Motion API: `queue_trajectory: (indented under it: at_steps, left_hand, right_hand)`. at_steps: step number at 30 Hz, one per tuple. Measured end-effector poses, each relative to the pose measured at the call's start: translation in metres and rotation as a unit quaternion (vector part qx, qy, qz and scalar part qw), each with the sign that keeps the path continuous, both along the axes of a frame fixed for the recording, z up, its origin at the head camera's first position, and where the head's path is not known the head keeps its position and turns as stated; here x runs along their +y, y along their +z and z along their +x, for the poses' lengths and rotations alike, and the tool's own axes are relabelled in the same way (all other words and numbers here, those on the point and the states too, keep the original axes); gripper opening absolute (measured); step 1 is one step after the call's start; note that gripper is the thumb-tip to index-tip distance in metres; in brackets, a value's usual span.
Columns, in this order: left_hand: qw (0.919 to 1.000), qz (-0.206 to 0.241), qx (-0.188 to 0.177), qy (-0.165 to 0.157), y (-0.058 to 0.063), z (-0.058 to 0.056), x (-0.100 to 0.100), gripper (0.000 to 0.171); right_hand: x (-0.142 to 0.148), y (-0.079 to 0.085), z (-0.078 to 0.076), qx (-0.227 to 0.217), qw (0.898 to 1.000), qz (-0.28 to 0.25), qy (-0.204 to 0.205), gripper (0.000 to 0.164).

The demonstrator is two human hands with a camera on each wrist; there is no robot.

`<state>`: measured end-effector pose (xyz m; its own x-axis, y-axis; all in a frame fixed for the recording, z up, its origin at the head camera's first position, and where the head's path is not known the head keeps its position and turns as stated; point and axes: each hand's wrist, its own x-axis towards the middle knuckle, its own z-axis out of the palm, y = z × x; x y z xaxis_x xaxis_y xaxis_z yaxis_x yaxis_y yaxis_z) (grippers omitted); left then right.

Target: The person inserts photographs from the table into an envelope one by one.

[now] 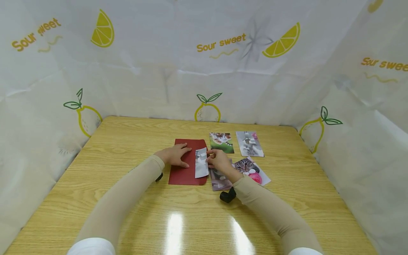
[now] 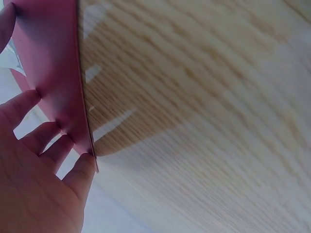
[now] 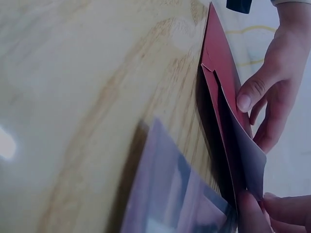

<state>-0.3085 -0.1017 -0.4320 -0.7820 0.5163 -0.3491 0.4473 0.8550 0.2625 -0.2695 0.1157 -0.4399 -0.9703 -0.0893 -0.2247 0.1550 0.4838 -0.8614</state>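
A red paper envelope (image 1: 181, 177) lies on the wooden table, its mouth toward the right. My left hand (image 1: 173, 155) rests on it with spread fingers; in the left wrist view the fingertips (image 2: 33, 96) press on the red paper. A photo card (image 1: 201, 166) of a pale snowy scene sits partway in the mouth, its left part hidden inside. With thumb and fingers my right hand (image 1: 221, 162) pinches the card's right edge. In the right wrist view the envelope (image 3: 226, 53) gapes around the card (image 3: 250, 155).
Right of the envelope lie a tiger photo (image 1: 221, 143), a snowy photo with a pink spot (image 1: 249, 144), a cat photo (image 1: 247, 165) and a purplish photo (image 1: 220, 184) partly under my right hand. A white printed curtain (image 1: 159, 81) borders the table (image 1: 134, 134).
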Motion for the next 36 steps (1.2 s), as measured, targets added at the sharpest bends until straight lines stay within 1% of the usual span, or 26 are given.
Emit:
queue_trajectory:
  at_steps: [8,20,27,36]
  left_hand:
    - [1.0000,0.002,0.000,-0.003,-0.001,0.000,-0.001,0.081]
    - [1.0000,0.005,0.000,0.005,-0.002,0.000,0.000,0.081]
    - [1.0000,0.008,0.005,0.002,-0.001,0.001,-0.001,0.080]
    - [0.9999,0.011,0.002,-0.001,-0.002,0.000,-0.001,0.080]
  right_hand:
    - [-0.008,-0.001,-0.001,0.010,0.999,0.026,0.018,0.034]
    - [-0.018,-0.004,-0.004,-0.001,1.000,0.005,0.025,0.033]
    - [-0.020,-0.008,-0.007,0.003,0.999,0.017,0.045,0.033]
    - [-0.023,-0.007,-0.008,0.002,0.998,0.033,0.048,0.032]
